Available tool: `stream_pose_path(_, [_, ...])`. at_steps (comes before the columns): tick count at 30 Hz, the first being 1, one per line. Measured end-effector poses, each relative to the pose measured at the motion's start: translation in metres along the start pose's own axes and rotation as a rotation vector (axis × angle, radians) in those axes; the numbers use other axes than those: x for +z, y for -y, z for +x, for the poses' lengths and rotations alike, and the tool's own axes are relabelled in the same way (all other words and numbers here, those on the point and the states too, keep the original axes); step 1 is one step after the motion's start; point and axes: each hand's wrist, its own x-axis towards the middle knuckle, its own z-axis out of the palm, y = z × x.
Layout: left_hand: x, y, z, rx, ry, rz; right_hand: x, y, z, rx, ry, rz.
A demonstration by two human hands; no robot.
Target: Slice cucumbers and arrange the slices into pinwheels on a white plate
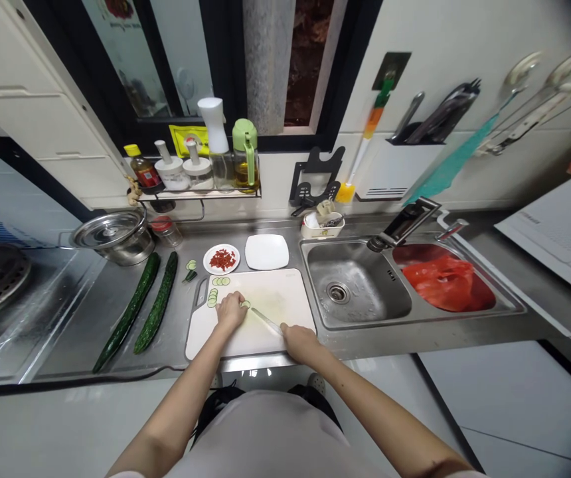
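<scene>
On the white cutting board (pixel 270 338), my right hand (pixel 300 342) grips the handle of a knife (pixel 267 321), its blade pointing left towards my other hand. My left hand (pixel 230 310) is closed over the board, fingertips at a cucumber slice (pixel 245 304) close to the knife's tip. Whether more cucumber lies under those fingers is hidden. Rows of thin cucumber slices (pixel 221 281) lie at the board's upper left. Left of the board, two whole cucumbers (pixel 156 302) rest on the steel counter, with cut-off end pieces (pixel 190 275) between them and the board.
Behind the board stand a plate of red pieces (pixel 214 265) and a white square plate (pixel 267 252). A lidded steel pot (pixel 116 236) and a red-lidded jar (pixel 166 231) stand at the back left. To the right is a sink (pixel 365 282) with a red bag (pixel 439 282) in its second basin.
</scene>
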Motion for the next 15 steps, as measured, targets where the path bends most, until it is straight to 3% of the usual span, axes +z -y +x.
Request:
stream_pose_path(9, [0.000, -0.003, -0.014, -0.006, 0.006, -0.116, 0.005, -0.007, -0.011, 0.015, 0.001, 0.050])
stream_pose_path(15, [0.003, 0.011, -0.033, -0.066, -0.024, -0.214, 0.010, -0.009, -0.010, 0.029, 0.003, 0.082])
